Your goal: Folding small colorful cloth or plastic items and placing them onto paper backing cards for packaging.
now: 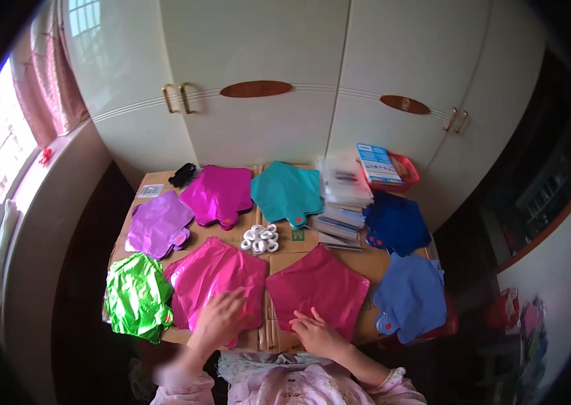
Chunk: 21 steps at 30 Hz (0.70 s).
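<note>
Left to right, a crinkled green foil piece [137,297] lies at the lower left of the frame on the cardboard-covered tabletop [270,332], below a lilac foil piece [158,226] and a small black item [182,175]. A purple foil piece [219,194] fills the upper row beside them. At lower center left, a person's left hand [221,317] reaches over the left pink foil piece [197,277], its grip unclosed and fingers extended, perhaps to keep the slick sheet flat. White rings [260,239] sit heaped at center, probably to be in reach of both hands, below a teal foil piece [287,192]. At lower center right, the right hand [316,335] rests over the near edge of the right pink foil piece [319,287], fingers slightly parted; whether its grip pinches that edge cannot be told. Clear packets [345,179], flat sleeves [339,223] and a red basket [407,170] stand at upper right, seemingly set back to leave the front for handling. Dark blue [399,223] and light blue foil pieces [411,297] close the right side, apparently kept apart by color.
</note>
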Available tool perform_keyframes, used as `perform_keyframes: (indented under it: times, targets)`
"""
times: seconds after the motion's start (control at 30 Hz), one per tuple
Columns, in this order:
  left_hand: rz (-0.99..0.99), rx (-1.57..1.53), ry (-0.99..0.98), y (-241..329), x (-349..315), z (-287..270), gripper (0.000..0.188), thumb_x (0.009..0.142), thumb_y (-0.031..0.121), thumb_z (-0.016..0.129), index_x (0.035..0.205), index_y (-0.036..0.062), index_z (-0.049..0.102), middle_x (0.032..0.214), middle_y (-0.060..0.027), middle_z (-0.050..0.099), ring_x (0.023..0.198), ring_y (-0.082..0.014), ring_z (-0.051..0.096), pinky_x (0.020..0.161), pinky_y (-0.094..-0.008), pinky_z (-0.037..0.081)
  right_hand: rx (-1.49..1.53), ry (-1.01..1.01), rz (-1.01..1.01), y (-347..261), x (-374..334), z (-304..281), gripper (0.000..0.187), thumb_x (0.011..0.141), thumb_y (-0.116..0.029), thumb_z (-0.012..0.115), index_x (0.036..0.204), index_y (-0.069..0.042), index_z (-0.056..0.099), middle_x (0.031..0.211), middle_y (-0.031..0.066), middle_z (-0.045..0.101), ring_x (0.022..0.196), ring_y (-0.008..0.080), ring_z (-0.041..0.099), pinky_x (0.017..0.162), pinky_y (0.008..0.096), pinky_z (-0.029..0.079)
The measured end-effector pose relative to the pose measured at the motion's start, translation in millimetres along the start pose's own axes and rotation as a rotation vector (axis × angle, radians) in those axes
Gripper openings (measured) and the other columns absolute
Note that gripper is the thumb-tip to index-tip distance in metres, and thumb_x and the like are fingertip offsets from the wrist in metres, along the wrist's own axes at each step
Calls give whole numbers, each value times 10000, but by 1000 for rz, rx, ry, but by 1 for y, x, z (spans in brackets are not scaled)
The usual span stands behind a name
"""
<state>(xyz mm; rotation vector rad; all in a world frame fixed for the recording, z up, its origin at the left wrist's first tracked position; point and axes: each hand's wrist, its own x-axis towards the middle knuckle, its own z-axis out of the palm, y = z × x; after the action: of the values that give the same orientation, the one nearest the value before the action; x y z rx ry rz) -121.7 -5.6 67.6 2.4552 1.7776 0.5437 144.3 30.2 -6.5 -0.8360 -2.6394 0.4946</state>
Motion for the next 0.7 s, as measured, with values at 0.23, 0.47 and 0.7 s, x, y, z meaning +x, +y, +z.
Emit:
perform_keyframes:
  times: [0.23, 0.47, 0.7]
  targets:
    - [362, 48, -169, 35, 49, 69, 459, 806, 285, 589, 1229, 115, 534, 1326, -134, 484, 1242, -312, 450, 999, -456, 384, 124, 269, 90, 3, -11, -51, 322, 789, -274, 695, 981, -42, 580, 1123, 118, 594, 1092, 281, 575, 922, 388, 467]
    - [397, 176, -289, 56, 35, 72, 569, 760, 370, 642, 1280, 178, 514, 1339, -186, 446, 1226, -396, 439, 953, -498, 419, -233, 370, 476, 76, -72, -93, 312, 790, -209, 684, 1036, -43, 588, 1105, 132, 602, 1004, 310, 584, 845, 406, 478]
    - [355, 172, -254, 59, 52, 69, 558, 763, 408, 647, 1252, 164, 530, 1305, -167, 481, 1194, -362, 471, 906, -488, 443, -174, 388, 320, 112, -7, -105, 206, 810, -149, 649, 985, -47, 613, 1069, 110, 615, 983, 293, 586, 830, 384, 484]
